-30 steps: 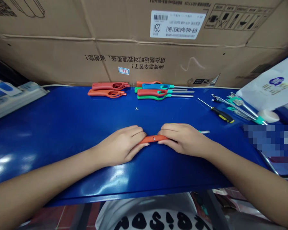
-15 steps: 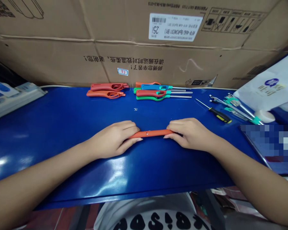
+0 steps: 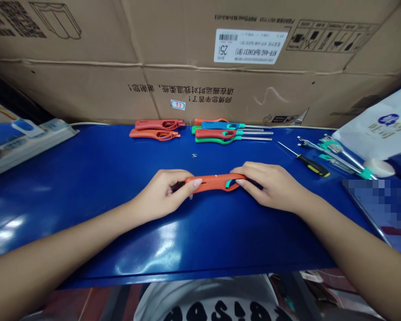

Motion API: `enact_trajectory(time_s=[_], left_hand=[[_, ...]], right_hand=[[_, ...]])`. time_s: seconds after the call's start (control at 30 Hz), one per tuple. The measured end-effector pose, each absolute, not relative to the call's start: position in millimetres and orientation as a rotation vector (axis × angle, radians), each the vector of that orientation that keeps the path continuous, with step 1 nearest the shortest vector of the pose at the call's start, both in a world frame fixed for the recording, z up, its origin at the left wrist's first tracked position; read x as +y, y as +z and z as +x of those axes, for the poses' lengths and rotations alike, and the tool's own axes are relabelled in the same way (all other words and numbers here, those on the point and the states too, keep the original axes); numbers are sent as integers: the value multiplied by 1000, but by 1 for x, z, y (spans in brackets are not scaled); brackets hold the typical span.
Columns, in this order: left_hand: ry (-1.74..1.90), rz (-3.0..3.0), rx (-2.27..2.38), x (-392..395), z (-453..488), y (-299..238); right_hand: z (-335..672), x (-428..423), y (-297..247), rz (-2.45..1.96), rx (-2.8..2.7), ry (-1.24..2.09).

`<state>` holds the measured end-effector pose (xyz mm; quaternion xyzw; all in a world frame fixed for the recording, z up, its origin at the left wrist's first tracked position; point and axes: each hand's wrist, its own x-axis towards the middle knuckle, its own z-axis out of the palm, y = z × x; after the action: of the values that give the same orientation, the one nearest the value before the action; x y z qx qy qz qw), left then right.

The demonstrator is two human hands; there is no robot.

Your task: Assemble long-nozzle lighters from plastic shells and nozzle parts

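An orange lighter body (image 3: 211,183) with a teal trigger is held level between my two hands, a little above the blue table. My left hand (image 3: 169,189) pinches its rounded handle end, thumb lying on the near face. My right hand (image 3: 269,185) grips the other end, by the trigger loop, between thumb and fingers; the tip there is hidden. Beyond the hands lie two lighter shells, one red (image 3: 158,125) and one orange (image 3: 153,134). To their right are several long-nosed lighters (image 3: 217,133) with metal tubes. Tiny pale bits (image 3: 194,155) rest between them and my hands.
A large cardboard box (image 3: 187,76) walls off the back of the blue table (image 3: 96,178). On the right lie a black-and-yellow screwdriver (image 3: 312,165), metal tubes with teal parts (image 3: 344,156), a white bag (image 3: 381,120) and a dark flat device (image 3: 377,214). A power strip (image 3: 33,138) is at left.
The orange lighter body has been turned from its narrow edge to its broad side, so the trigger loop now shows. Both hands still hold it. The view has shifted slightly.
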<state>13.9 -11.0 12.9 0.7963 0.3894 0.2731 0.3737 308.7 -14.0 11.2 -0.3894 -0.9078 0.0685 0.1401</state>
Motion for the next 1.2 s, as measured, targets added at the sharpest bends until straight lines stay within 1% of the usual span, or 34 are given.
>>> enact_trajectory(time_s=[0.1, 0.13, 0.2, 0.27, 0.43, 0.53, 0.7, 0.83, 0.9, 1.03, 1.2], left_hand=[[547, 1418, 1026, -15, 23, 15], [530, 1300, 1000, -16, 25, 15], [539, 1262, 950, -18, 26, 16], [564, 1468, 921, -21, 24, 17], [577, 2365, 787, -26, 17, 11], [526, 2611, 672, -28, 16, 4], [509, 2605, 603, -29, 18, -1], [496, 2579, 587, -21, 17, -1], [499, 2599, 584, -14, 14, -1], [506, 2582, 599, 1, 5, 2], [460, 2595, 600, 1, 0, 9]], right_hand=[[301, -19, 11, -1073, -2650, 183], [299, -21, 10, -1055, -2663, 183], [295, -25, 10, -1033, -2682, 174], [292, -28, 10, -1040, -2692, 171], [286, -34, 11, -986, -2719, 256], [283, -36, 10, -902, -2786, 357], [281, -39, 9, -824, -2790, 470], [284, -37, 13, -909, -2788, 507], [289, -34, 15, -967, -2794, 415], [301, -27, 19, -1066, -2819, 119], [304, -28, 20, -995, -2796, -27]])
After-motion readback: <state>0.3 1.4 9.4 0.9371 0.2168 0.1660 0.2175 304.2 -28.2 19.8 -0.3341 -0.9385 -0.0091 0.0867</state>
